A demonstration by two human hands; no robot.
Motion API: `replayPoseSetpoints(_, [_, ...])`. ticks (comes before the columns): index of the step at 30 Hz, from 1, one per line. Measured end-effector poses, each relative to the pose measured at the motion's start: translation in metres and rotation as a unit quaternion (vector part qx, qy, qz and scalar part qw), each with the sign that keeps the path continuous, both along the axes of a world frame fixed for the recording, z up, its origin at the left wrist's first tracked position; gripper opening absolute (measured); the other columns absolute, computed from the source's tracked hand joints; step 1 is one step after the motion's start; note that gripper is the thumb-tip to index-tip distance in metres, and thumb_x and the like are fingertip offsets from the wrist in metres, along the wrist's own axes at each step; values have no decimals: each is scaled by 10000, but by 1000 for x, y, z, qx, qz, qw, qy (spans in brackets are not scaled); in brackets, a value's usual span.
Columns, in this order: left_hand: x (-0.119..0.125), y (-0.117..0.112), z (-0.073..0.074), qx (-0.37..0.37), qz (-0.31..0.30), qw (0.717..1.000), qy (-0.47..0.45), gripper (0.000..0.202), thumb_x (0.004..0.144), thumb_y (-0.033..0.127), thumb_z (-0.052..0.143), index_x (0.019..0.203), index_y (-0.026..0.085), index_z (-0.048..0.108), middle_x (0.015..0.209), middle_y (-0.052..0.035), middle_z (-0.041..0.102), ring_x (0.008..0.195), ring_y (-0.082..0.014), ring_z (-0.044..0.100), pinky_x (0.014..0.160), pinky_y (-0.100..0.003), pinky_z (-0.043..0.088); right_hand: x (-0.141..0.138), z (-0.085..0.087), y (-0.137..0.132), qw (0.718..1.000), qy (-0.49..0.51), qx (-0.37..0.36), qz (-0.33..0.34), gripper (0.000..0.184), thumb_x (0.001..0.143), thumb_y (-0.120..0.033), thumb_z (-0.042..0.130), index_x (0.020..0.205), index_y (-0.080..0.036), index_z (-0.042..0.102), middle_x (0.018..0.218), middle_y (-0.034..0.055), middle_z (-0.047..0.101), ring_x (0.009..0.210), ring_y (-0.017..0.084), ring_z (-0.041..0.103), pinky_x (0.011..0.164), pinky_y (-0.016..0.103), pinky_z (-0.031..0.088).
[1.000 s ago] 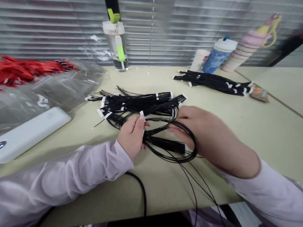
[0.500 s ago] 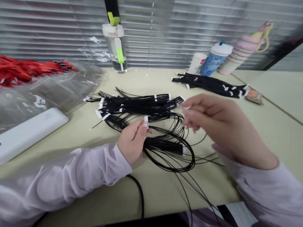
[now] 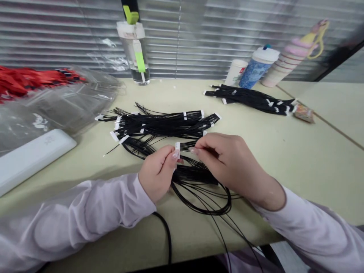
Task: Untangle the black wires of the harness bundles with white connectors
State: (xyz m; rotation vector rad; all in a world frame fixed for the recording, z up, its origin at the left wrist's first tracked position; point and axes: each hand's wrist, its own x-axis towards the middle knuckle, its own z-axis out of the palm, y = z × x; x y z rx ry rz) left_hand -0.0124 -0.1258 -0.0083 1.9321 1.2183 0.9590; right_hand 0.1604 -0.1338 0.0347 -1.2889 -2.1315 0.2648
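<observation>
My left hand [image 3: 157, 170] pinches a bundle of thin black cords [image 3: 199, 178] at its white tag [image 3: 177, 148], near the table's front edge. My right hand [image 3: 227, 163] is closed around the same cords just right of the tag, fingertips almost touching the left thumb. The loose cords loop under my right wrist and trail off the table edge. A pile of tagged black cord bundles [image 3: 162, 123] lies just beyond my hands.
A second pile of black bundles [image 3: 250, 99] lies at the back right, beside a small wrapped packet [image 3: 303, 113]. Cups and bottles [image 3: 256, 68] stand along the blinds, plus a clear bottle [image 3: 135, 49]. Left: clear plastic bags [image 3: 62, 102], red straps [image 3: 25, 79], a white device [image 3: 31, 155].
My right hand, lifted with fingers loose half a second ago, has come back down and closed on the cords beside the white tag. My left hand has kept its pinch.
</observation>
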Motion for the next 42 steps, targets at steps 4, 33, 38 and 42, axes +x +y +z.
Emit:
replayPoseSetpoints(4, [0,0,0,-4,-7,1000,-2,313,883,359,325,671,189,480,553,22,476,519,-107,455,497,-215,369,-4,-3,0,1000,-7,2,9,138,809,-153,489,693,-144,564,642,-18,579,573,62,474,558,187,335])
replayPoseSetpoints(33, [3,7,-4,-180,75,972,-128,373,847,486,355,719,177,521,481,53,428,282,-57,365,248,-172,273,29,-2,18,986,-151,71,-32,370,704,-337,644,1006,-150,540,855,51,581,701,141,532,607,250,409])
replayPoseSetpoints(38, [2,11,-5,-167,73,975,-129,375,824,475,410,663,158,528,562,24,492,295,-42,381,237,-160,281,41,-8,38,949,-250,164,-99,449,774,-436,546,1097,-126,511,1003,125,552,884,231,527,695,326,417])
replayPoseSetpoints(42, [3,11,-6,-179,119,963,-163,372,830,479,397,683,161,524,557,35,473,270,-35,359,215,-156,266,48,0,41,965,-209,121,-103,451,738,-571,520,846,-136,571,805,77,579,741,183,520,665,301,392])
